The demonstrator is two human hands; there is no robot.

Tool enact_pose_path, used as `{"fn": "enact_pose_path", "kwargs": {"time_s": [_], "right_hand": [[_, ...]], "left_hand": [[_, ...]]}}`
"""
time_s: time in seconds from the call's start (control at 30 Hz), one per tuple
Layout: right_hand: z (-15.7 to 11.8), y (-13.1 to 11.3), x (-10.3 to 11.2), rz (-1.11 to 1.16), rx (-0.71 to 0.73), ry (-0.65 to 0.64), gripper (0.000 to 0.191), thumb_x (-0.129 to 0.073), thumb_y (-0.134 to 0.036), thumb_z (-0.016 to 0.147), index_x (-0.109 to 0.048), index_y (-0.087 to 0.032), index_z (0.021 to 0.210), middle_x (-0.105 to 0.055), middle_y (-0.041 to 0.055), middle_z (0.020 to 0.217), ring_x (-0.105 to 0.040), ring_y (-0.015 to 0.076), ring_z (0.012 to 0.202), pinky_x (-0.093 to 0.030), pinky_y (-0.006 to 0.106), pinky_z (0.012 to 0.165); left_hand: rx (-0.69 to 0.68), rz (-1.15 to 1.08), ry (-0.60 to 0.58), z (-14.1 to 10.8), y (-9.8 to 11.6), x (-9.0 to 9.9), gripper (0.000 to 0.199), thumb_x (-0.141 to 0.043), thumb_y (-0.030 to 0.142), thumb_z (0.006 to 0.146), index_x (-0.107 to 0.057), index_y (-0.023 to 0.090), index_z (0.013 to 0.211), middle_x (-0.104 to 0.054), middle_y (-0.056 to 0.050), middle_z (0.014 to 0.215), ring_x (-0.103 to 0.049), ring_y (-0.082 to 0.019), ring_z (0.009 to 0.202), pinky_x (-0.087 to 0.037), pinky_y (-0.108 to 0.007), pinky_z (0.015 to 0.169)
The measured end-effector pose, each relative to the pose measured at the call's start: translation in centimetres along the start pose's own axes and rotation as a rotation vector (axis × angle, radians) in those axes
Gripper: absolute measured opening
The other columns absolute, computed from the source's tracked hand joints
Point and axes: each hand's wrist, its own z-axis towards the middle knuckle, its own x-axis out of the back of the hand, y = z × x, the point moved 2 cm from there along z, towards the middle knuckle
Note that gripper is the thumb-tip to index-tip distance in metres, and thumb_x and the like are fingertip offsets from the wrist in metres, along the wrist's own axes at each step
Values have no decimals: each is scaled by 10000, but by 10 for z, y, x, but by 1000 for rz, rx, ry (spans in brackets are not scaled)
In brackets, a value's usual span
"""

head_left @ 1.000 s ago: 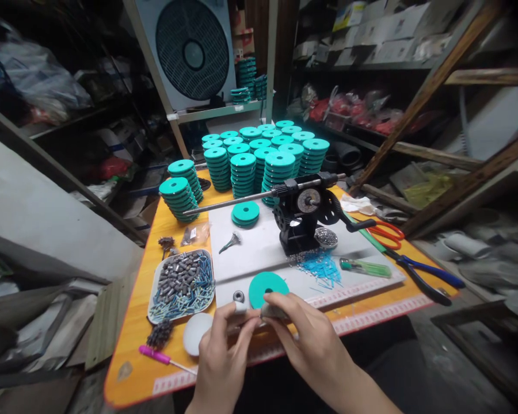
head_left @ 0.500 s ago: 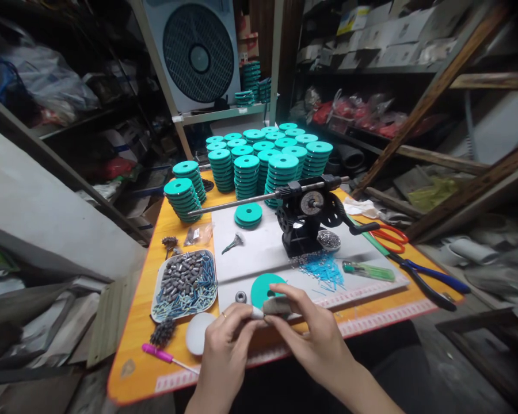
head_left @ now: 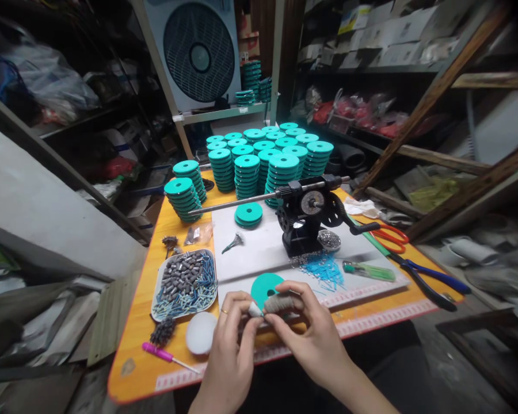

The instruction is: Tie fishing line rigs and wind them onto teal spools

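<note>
My left hand (head_left: 233, 342) and my right hand (head_left: 308, 328) meet fingertip to fingertip at the table's front edge. Both are pinched closed on something too small to make out. A whitish wrap covers a left fingertip; a greyish wrap (head_left: 280, 303) covers a right finger. Just behind the fingers a teal disc-shaped spool (head_left: 262, 284) lies flat on the white board (head_left: 233, 276), partly hidden by my right hand. Beside my left hand sits a round white lid-like object (head_left: 201, 333). A tray (head_left: 213, 299) to the left holds grey cylindrical weights and small blue-green pieces.
A black hand-cranked winder (head_left: 302, 230) stands on the board, its long rod (head_left: 237, 204) reaching left. Many stacked teal spools (head_left: 246, 172) fill the back. Blue strips (head_left: 326, 270), a green cutter (head_left: 369, 270), pliers (head_left: 431, 282), orange-handled scissors (head_left: 391, 237) and a pink screwdriver (head_left: 157, 352) lie around.
The fingers have shifted slightly, and my right index finger has lifted and curled, so more of its greyish wrap shows. My left hand has moved a little right. Both hands stay pinched together.
</note>
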Motion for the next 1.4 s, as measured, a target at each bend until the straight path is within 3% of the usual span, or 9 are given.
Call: {"fn": "enact_pose_path", "kwargs": {"time_s": [0.1, 0.23, 0.67, 0.83, 1.1, 1.23, 1.4], "right_hand": [[-1, -1, 0, 25, -1, 23, 318, -608, -181, 862, -441, -254, 1122, -681, 4, 883, -698, 136, 799, -567, 224, 709], [-2, -1, -1, 4, 31, 44, 317, -607, -181, 860, -449, -234, 1129, -678, 18, 871, -698, 147, 779, -580, 238, 694], [-5, 1, -4, -80, 51, 29, 312, -595, -179, 861, -463, -239, 1137, -654, 24, 916, -688, 150, 804, -580, 259, 722], [-3, -4, -3, -97, 90, 44, 310, -599, -157, 850, -455, -242, 1111, -670, 13, 889, -681, 134, 784, -563, 233, 718], [-1, -6, -1, -128, 120, 61, 305, -594, -151, 847, -449, -241, 1100, -669, 10, 862, -669, 127, 747, -558, 217, 685], [-5, -2, 5, -185, 133, -3, 325, -596, -167, 863, -465, -249, 1149, -665, 39, 972, -679, 152, 856, -571, 245, 741], [-12, 5, 26, -269, 147, 4, 275, -560, -171, 896, -508, -273, 1145, -640, 37, 1026, -676, 148, 873, -580, 201, 640]], "left_hand": [[-43, 34, 110, -2, -1, 1, 46, -550, 174, 885, -555, 218, 873, -564, -18, 872, -587, -142, 800, -488, -218, 679], [-124, 115, 165, -5, 0, 1, 67, -603, 147, 836, -585, 201, 872, -592, -4, 774, -563, -115, 608, -457, -194, 519], [-218, 253, 160, -3, 4, 1, 102, -550, 93, 829, -555, 194, 847, -579, 14, 688, -562, -106, 563, -468, -193, 526], [-287, 361, 196, -4, 1, 7, 130, -535, 73, 818, -534, 190, 875, -562, 5, 693, -560, -118, 570, -461, -212, 541], [-277, 387, 233, -9, -1, 17, 144, -547, 79, 813, -518, 207, 874, -580, 6, 702, -580, -131, 600, -471, -229, 567], [-265, 351, 230, -14, 1, 26, 145, -558, 118, 847, -532, 207, 958, -632, -34, 833, -635, -164, 770, -510, -262, 709], [-227, 405, 233, -3, 5, 41, 187, -501, 108, 879, -540, 198, 1039, -615, -81, 997, -597, -200, 970, -481, -329, 857]]}}
